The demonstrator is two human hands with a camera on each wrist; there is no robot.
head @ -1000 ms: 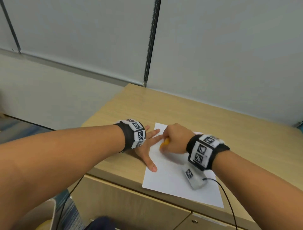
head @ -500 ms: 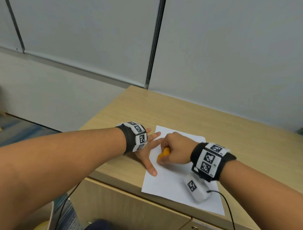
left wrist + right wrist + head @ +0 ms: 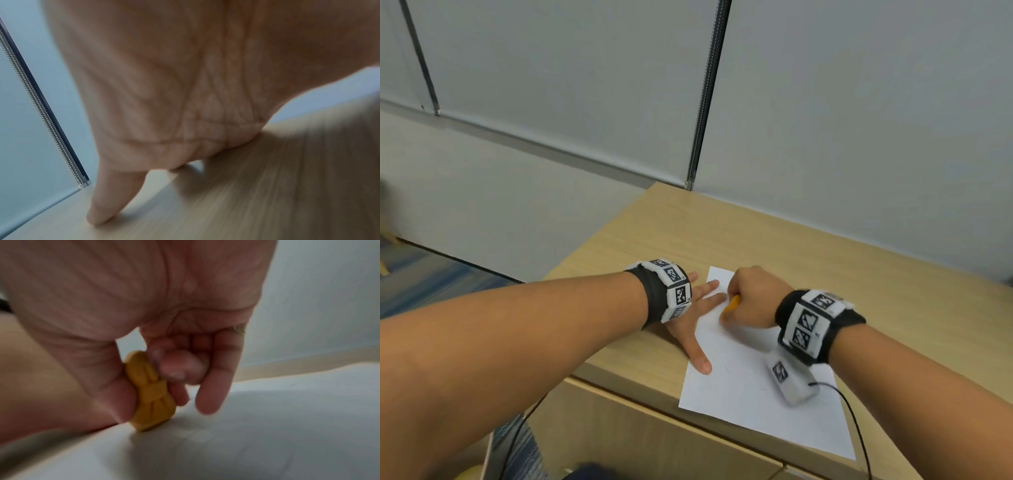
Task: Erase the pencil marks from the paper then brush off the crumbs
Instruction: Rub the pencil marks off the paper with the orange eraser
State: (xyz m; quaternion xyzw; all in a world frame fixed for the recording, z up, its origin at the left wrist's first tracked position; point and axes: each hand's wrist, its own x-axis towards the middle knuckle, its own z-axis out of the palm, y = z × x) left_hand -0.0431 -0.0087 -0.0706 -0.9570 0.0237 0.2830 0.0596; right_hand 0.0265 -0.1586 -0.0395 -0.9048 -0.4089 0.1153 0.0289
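A white sheet of paper (image 3: 750, 387) lies on the wooden desk (image 3: 791, 246) near its front edge. My left hand (image 3: 698, 318) lies flat with fingers spread, pressing the paper's left edge; in the left wrist view the left hand (image 3: 164, 97) rests on the desk. My right hand (image 3: 750, 298) pinches a yellow-orange eraser (image 3: 732, 303) between thumb and fingers. The eraser (image 3: 150, 392) has a moulded shape and its lower end touches the paper (image 3: 267, 426). Faint pencil marks (image 3: 743, 373) show near the paper's middle.
The desk stands in a corner against grey partition walls (image 3: 859, 120). Its left edge (image 3: 592, 246) and front edge drop off close to the paper. A black cable (image 3: 856, 421) runs from my right wrist camera (image 3: 789, 380) over the paper's right side.
My right hand with the eraser slid toward me, then back toward the paper's far left corner. The left hand has stayed pressed on the paper's edge.
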